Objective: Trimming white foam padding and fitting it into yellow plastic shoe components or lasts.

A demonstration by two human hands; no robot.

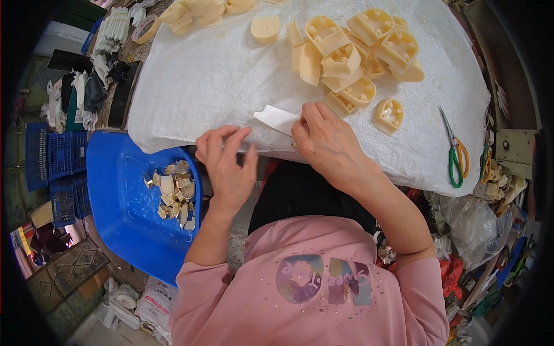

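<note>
My right hand (324, 135) is closed at the near edge of the white-covered table, fingers curled on a white strip (276, 119) that looks like paper or thin sheet. The strip sticks out to the left, its far end torn or angled. My left hand (227, 164) hovers beside the table edge, fingers spread and slightly blurred, with nothing seen in it. Beyond my right hand lies a heap of cream-coloured plastic shells (352, 49), rounded and hollow with small posts inside. One single shell (388, 116) rests apart, to the right of that hand.
Scissors (455, 151) with green and orange handles lie on the table's right side. A blue plastic tub (133, 225) at the left contains several shiny gold-coloured pieces (170, 190). More cream shells (196, 11) sit at the far left, near a tape roll (145, 30) and bundled white gloves (112, 32).
</note>
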